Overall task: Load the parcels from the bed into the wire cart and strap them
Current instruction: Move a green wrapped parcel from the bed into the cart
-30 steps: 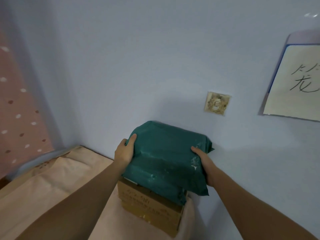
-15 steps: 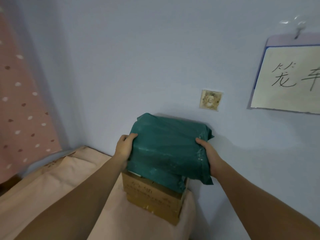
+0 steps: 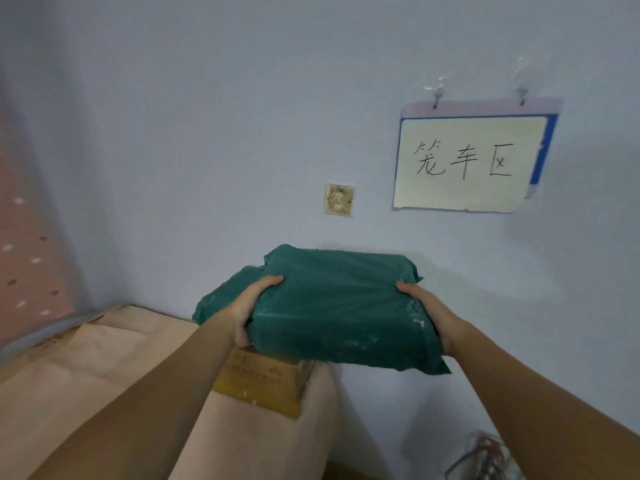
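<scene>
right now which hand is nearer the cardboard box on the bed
Left. The left hand grips the green parcel's left end just above the cardboard box. The right hand holds the parcel's far end, out past the box.

On the wall ahead of you hangs a white paper sign [image 3: 471, 162] clipped to a blue-edged board, handwritten in black with three Chinese characters: 笼车区. Below your left forearm, the cardboard box [image 3: 263, 379] on the bed carries reddish printed characters and a small logo on its top face, but you probably can't make them out; they are too blurred to read from here.
</scene>
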